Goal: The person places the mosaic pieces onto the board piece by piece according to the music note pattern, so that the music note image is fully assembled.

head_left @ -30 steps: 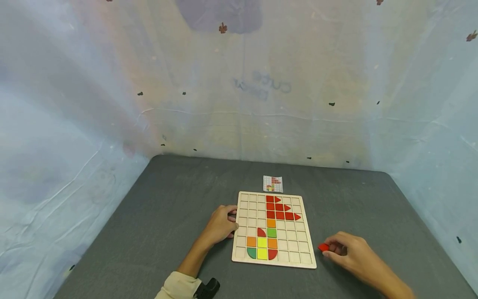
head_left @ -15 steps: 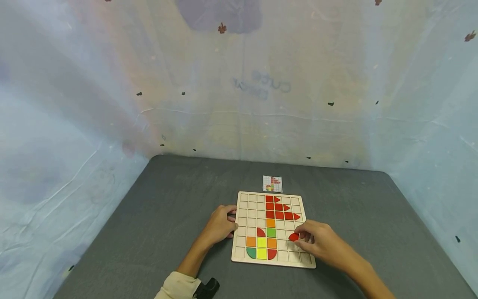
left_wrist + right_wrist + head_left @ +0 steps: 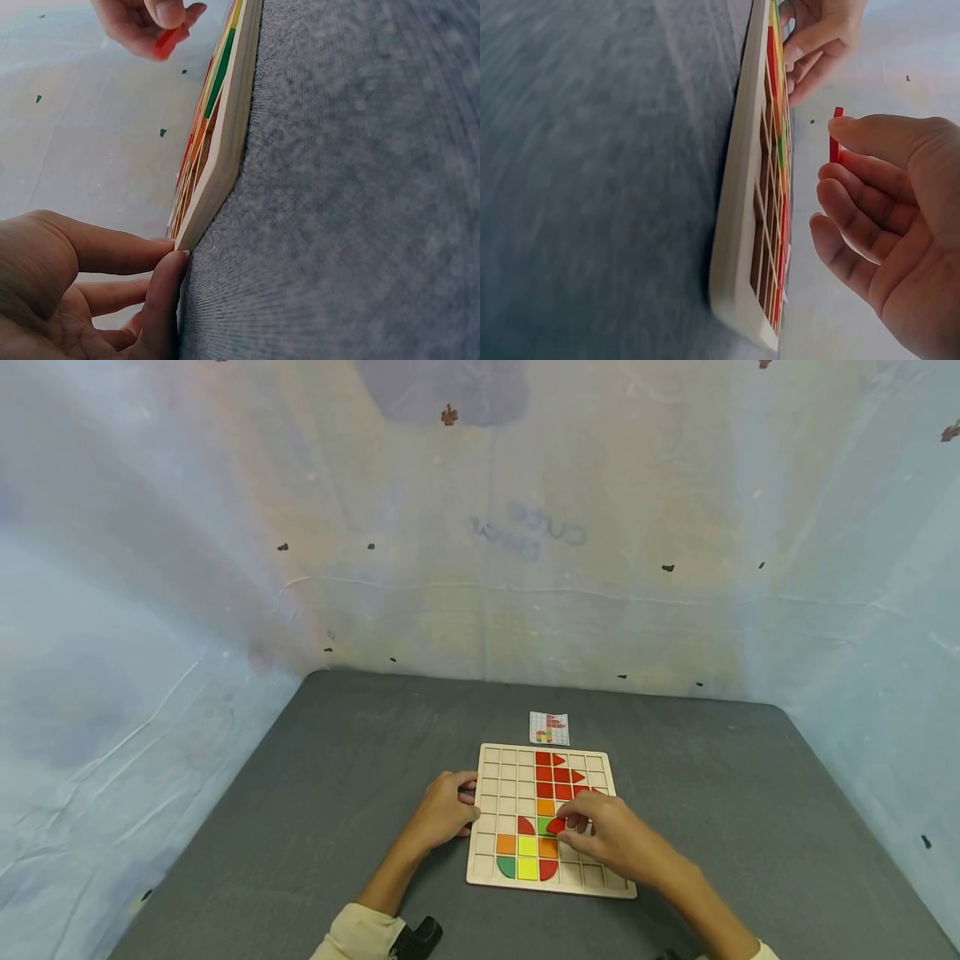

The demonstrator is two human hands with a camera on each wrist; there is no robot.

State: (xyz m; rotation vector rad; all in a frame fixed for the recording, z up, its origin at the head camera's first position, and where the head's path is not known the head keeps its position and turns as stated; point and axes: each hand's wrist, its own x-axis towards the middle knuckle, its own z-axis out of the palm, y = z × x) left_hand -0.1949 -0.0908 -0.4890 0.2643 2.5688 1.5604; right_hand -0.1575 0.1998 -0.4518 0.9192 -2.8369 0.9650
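A wooden grid board (image 3: 507, 791) lies on the table, with red, orange, green and yellow pieces set in some of its squares. At its left edge, my left hand (image 3: 441, 808) grips the rim between thumb and finger; the left wrist view shows the fingertips (image 3: 181, 255) right at the edge. My right hand (image 3: 624, 839) pinches a small red tile (image 3: 556, 826) with a curved side between thumb and forefinger. The tile overlaps the green square beside the orange ones in the head view. From the right wrist, the red tile (image 3: 835, 135) stands edge-on, raised over the board.
Behind the board lies a small printed card (image 3: 549, 728) with a coloured grid pattern. The dark grey table (image 3: 360, 727) stretches around the board. A pale, marked sheet (image 3: 480, 610) hangs at the back and sides.
My right hand has carried the red tile leftward from beside the board's right edge to over its middle. My left hand has stayed at the left edge.
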